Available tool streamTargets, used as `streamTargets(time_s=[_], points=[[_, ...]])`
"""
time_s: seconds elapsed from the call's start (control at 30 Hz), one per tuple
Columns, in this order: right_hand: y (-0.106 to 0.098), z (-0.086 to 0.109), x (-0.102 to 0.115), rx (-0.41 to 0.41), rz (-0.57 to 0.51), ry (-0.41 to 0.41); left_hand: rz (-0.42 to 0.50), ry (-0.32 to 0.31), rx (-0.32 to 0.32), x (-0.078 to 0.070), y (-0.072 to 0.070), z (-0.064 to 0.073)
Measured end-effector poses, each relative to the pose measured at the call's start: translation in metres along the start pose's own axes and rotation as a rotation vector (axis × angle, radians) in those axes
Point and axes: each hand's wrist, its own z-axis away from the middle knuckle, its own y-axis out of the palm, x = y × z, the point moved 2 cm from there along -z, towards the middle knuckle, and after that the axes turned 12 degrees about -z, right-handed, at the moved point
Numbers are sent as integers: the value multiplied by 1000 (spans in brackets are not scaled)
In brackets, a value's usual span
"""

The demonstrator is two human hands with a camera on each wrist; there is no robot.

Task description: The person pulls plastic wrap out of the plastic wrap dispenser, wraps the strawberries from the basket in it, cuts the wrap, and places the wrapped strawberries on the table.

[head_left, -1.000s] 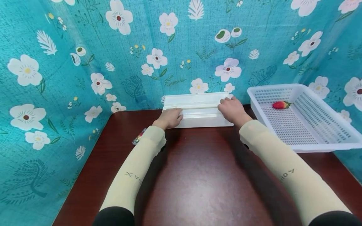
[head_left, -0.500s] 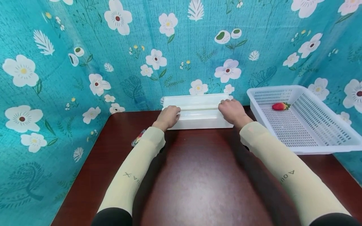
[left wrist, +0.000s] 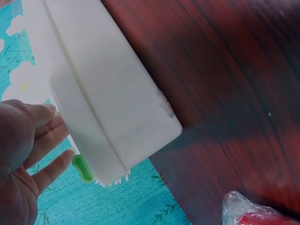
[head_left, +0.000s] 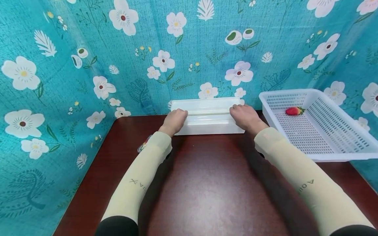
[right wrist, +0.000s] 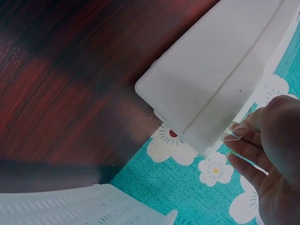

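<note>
A long white plastic box point(head_left: 209, 128) stands at the back of the table against the curtain, its long front side facing me. My left hand point(head_left: 175, 121) grips the box's upper edge near its left end. In the left wrist view, the thumb and fingers pinch that edge beside a green clip point(left wrist: 82, 168). My right hand point(head_left: 246, 118) holds the same edge near the right end. The right wrist view shows its fingertips point(right wrist: 230, 139) around a thin clear rim there. A pale ridge runs lengthwise between both hands.
On the right, a white slotted basket point(head_left: 333, 156) holds a red strawberry point(head_left: 294, 111). A small clear packet point(head_left: 143, 145) with red contents lies on the dark wooden table point(head_left: 192, 190), left of my left forearm. A floral teal curtain point(head_left: 141, 59) hangs behind.
My left hand has lifted and curled more tightly at the box's edge, its fingers no longer stretched along it. The right hand stays at its end, and the box is about where it was.
</note>
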Motion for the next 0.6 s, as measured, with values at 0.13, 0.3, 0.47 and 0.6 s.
streamTargets(time_s=[0.13, 0.3, 0.47, 0.6], points=[[-1, 3, 0, 9, -26, -17, -26, 31, -20, 2, -2, 5], [-7, 7, 0, 13, -48, -27, -45, 68, -70, 5, -9, 13], [-18, 13, 1, 12, -61, -28, -6, 93, -110, 9, -19, 19], [-27, 20, 3, 16, -52, -47, 28, 102, -135, 12, -27, 25]])
